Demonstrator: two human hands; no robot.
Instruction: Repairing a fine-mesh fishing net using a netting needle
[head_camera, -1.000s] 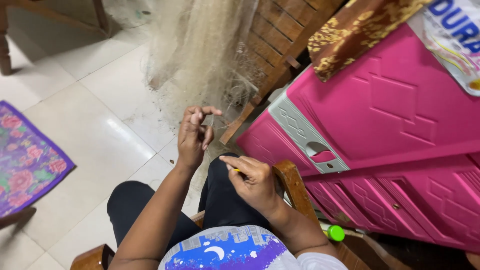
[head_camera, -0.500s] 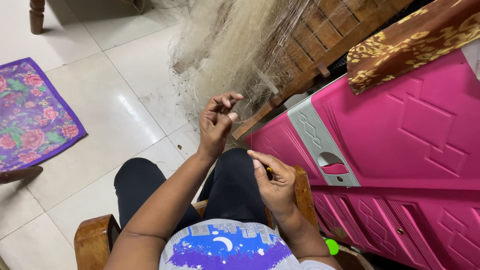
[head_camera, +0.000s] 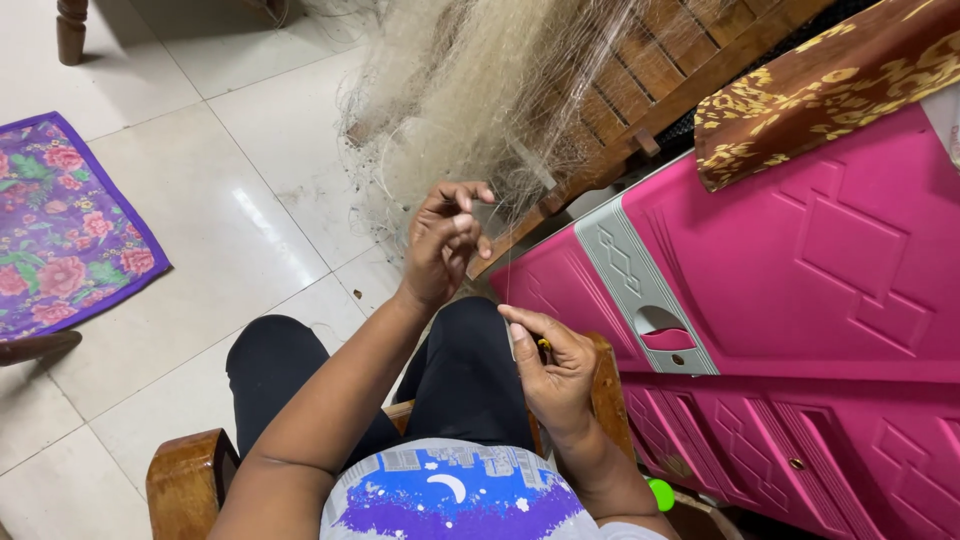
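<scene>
— Pinched shut, both of them, as far as I can read it. On the right hand (head_camera: 555, 375) the grip is thumb against forefinger, closed on a small yellowish tool (head_camera: 543, 345), perhaps a netting needle, though only a sliver of it shows.

— And the left hand (head_camera: 445, 240)?

— Raised higher and farther out, its fingertips (head_camera: 462, 222) bunched tight on strands of the pale fishing net (head_camera: 470, 90). I can't make out which strand exactly; the mesh is too fine.

— How do the two sit against each other?

— Right hand close to the lap, left hand up and forward of it. A thin thread (head_camera: 505, 280) seems to run nearly straight up from the right grip toward the left, so the line's long axis stands roughly vertical in the head view. The left hand is plainly the nearer one to the net; the right is apart from it, joined only by that thread.

— What's around the person?

— They sit in a wooden chair (head_camera: 190, 480), dark trousers over the knees. Just to the right stands a pink plastic cabinet (head_camera: 800, 280) with a grey handle strip. Beyond the hands the net hangs in a heap over a slatted wooden frame (head_camera: 640, 110), with a brown and gold patterned cloth (head_camera: 820, 90) lying on top of the cabinet. Far left, on the tiled floor (head_camera: 230, 160), a purple floral mat (head_camera: 60, 230).
</scene>
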